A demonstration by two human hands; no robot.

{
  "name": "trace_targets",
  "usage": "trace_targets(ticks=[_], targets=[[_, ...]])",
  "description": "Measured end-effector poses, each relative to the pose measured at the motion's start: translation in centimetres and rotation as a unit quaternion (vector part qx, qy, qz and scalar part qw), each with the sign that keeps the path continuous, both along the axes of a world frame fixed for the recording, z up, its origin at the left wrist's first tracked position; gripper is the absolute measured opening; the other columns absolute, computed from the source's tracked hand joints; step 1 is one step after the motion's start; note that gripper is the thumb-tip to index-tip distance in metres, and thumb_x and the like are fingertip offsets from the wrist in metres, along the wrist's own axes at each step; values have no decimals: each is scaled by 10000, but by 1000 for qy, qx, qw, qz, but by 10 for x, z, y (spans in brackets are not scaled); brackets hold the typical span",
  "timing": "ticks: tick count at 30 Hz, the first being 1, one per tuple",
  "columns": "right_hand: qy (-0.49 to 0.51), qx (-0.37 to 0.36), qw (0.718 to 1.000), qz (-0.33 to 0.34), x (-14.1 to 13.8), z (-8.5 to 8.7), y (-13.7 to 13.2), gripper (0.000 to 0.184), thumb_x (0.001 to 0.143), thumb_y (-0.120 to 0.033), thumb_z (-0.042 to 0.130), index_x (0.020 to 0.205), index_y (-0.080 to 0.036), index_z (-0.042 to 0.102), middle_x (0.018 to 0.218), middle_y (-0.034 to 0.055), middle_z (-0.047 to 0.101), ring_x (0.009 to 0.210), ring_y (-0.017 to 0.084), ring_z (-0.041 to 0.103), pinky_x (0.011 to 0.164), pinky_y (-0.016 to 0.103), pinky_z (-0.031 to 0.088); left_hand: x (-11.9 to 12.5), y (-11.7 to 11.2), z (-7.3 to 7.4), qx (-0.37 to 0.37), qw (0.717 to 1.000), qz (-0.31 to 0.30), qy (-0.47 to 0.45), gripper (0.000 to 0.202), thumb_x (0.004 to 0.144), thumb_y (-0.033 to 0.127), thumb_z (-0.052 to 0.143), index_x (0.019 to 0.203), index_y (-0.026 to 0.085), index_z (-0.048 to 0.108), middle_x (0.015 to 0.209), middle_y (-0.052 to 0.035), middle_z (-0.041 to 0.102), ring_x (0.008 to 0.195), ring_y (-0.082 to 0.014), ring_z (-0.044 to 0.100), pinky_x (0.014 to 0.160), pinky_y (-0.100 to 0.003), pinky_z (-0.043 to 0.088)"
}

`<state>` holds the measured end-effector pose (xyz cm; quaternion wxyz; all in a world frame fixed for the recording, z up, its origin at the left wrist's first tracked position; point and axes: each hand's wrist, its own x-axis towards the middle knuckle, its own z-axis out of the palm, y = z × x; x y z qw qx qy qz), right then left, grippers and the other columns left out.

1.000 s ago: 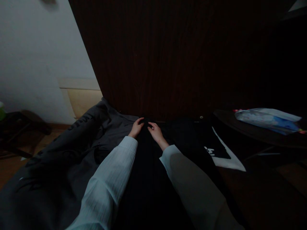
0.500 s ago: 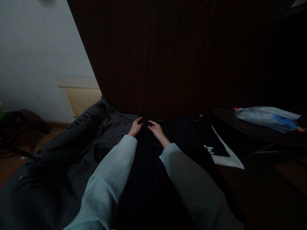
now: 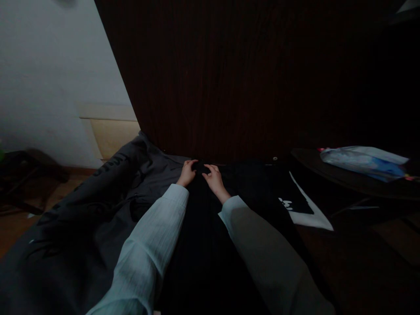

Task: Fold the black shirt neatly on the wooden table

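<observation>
A black garment (image 3: 203,245) lies stretched out in front of me, running from my body to the foot of a dark wooden wall. My left hand (image 3: 187,172) and my right hand (image 3: 213,178) sit close together at its far end. Both have their fingers curled and pinching the black cloth at that edge. My arms are in pale long sleeves. The room is dim, so the garment's shape is hard to read.
A grey garment (image 3: 98,205) with dark lettering lies to the left. A black and white cloth (image 3: 298,205) lies to the right. A dark round table (image 3: 344,179) at the right carries a plastic bag (image 3: 364,162). A dark wooden stool (image 3: 26,175) stands at the far left.
My two hands have drawn closer together at the far edge of the black garment and their fingers have curled onto the cloth.
</observation>
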<state>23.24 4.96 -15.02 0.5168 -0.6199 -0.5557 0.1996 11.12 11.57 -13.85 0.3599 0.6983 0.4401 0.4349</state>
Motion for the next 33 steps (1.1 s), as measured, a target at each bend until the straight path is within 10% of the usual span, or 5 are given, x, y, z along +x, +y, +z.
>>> trace_targets(ticks=[6, 13, 20, 33], targets=[[-168, 62, 983, 51, -6, 10, -10, 357, 727, -157, 539, 1080, -190, 585, 1158, 88, 513, 1102, 199, 464, 979, 350, 354, -4, 3, -1, 9, 1000, -3, 11, 481, 536, -54, 514, 951, 158, 631, 1030, -80, 518, 1053, -216, 477, 978, -372, 350], [-281, -52, 947, 149, -13, 9, -14, 520, 793, -405, 512, 1260, -188, 442, 1352, 114, 390, 1273, 227, 311, 1051, 445, 207, -13, 13, 1, -25, 998, -47, 20, 410, 594, 38, 521, 978, 140, 620, 974, -81, 628, 899, -201, 581, 847, -358, 453], [-297, -100, 935, 166, -15, 16, -19, 626, 800, -467, 475, 1322, -140, 363, 1401, 128, 292, 1319, 232, 208, 1078, 448, 112, -29, 16, 16, -60, 983, -148, 92, 332, 496, 33, 557, 762, 189, 682, 821, -28, 688, 811, -185, 615, 846, -297, 447], [-360, -134, 908, 166, -15, 25, -24, 630, 853, -519, 314, 1359, -146, 282, 1439, 84, 215, 1333, 183, 164, 1082, 423, 120, -34, 17, 6, -115, 974, -172, 89, 420, 612, 86, 529, 1027, 88, 591, 1056, -111, 623, 973, -214, 565, 902, -370, 411]])
